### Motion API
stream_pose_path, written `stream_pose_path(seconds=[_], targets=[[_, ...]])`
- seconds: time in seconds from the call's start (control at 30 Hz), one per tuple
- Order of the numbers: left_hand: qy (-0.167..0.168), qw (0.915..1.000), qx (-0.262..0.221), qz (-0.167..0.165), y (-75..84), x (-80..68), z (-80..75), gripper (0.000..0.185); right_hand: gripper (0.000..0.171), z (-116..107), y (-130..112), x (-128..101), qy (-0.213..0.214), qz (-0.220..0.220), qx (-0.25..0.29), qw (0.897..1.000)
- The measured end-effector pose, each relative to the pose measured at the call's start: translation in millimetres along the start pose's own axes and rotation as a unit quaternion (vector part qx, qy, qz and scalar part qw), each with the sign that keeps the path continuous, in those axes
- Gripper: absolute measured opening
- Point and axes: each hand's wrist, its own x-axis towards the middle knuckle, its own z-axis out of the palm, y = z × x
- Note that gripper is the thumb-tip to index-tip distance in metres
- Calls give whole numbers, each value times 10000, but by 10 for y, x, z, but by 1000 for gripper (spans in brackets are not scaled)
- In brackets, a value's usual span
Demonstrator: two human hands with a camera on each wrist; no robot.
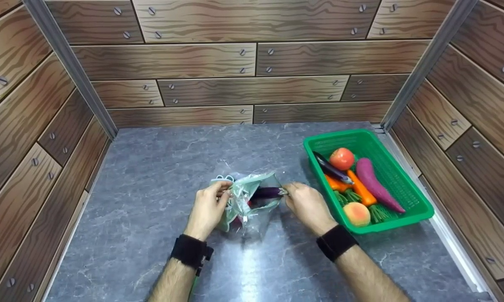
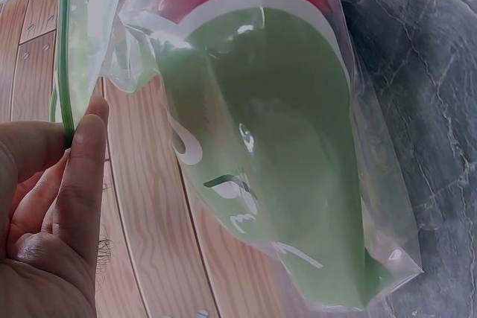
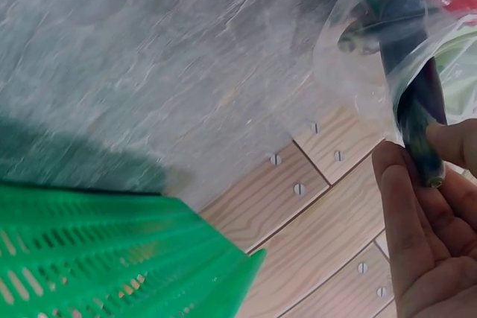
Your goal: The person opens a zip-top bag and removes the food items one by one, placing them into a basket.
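2 hands at a bag mid-table

Left hand (image 1: 206, 206) pinches the bag (image 1: 248, 201) rim, fingers curled; right hand (image 1: 306, 205) grips an eggplant (image 1: 268, 192) stem, its body lying inside the bag, beside a basket (image 1: 407, 197).

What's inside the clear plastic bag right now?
The plastic bag holds something green and red; a dark purple eggplant pokes into its mouth, pinched by the right hand. Anything deeper is hidden by crumpled plastic.
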Motion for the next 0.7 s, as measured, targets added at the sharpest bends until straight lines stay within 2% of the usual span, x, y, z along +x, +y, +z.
stream_pose_path(seconds=[0.4, 0.7], targets=[[-57, 9999, -69, -54, 31, 7, -13, 28, 22, -178, 154, -74, 178, -439, -38, 9989], [80, 10000, -7, -23, 27, 32, -44, 27, 22, -356, 232, -66, 284, -265, 73, 9992]])
